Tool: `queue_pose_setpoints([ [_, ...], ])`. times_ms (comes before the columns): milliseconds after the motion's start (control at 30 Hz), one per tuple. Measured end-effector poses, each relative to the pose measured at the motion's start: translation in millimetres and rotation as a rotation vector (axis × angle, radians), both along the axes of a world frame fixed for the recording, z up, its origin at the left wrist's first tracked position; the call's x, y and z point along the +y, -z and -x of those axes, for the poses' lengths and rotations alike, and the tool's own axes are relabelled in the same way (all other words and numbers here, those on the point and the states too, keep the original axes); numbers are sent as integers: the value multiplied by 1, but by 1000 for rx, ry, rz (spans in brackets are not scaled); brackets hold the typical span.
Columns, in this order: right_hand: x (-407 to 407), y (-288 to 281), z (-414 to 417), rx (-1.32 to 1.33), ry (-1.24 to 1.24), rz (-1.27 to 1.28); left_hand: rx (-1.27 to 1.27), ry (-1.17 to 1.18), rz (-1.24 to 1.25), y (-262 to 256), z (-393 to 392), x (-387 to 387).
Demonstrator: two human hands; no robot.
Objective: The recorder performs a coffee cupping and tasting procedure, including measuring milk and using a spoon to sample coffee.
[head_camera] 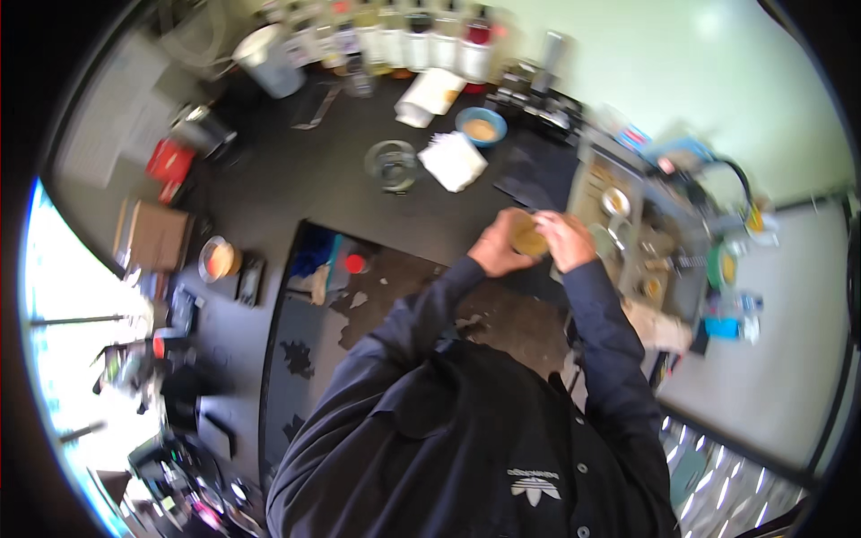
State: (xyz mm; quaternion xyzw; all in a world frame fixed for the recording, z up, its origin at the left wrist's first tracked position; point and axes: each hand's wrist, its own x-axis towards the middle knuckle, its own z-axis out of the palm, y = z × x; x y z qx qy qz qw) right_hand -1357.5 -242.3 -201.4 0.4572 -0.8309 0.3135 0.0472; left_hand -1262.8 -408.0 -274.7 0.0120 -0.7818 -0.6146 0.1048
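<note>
In front of my chest, near the counter's front edge, I hold a clear cup (529, 237) with a yellow-brown content. My left hand (499, 247) wraps around its left side. At the right rim are the fingers of my right hand (568, 243); blur hides whether they grip the rim or pinch something thin there. Beyond the hands lie a black mat (538, 171) and a stack of white napkins (453, 162). A blue bowl (481, 126) with tan contents sits behind the napkins.
An espresso machine or sink station (609, 181) with cups stands at right. Several pump bottles (417, 40) line the back wall. A clear glass lid or dish (392, 166), a white pitcher (269, 60), an iced drink cup (220, 259) and a cardboard box (158, 235) stand on the dark counter (289, 168).
</note>
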Motion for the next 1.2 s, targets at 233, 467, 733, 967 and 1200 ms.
queue_pose_setpoints([
  [233, 18, 18, 24, 37, 146, -217, 56, -24, -38, 30, 10, 16],
  [467, 5, 13, 25, -71, 159, -135, 209, -699, 299, -52, -123, -105],
  [733, 4, 10, 9, -193, 182, -150, -115, -1936, 544, 14, -294, -335],
  [967, -1, 1, -10, -206, 288, -124, -7, -1869, 265, 19, -305, -393],
  [1200, -6, 5, -18, 56, 425, -124, -258, -1921, 964, -3, -270, -330],
])
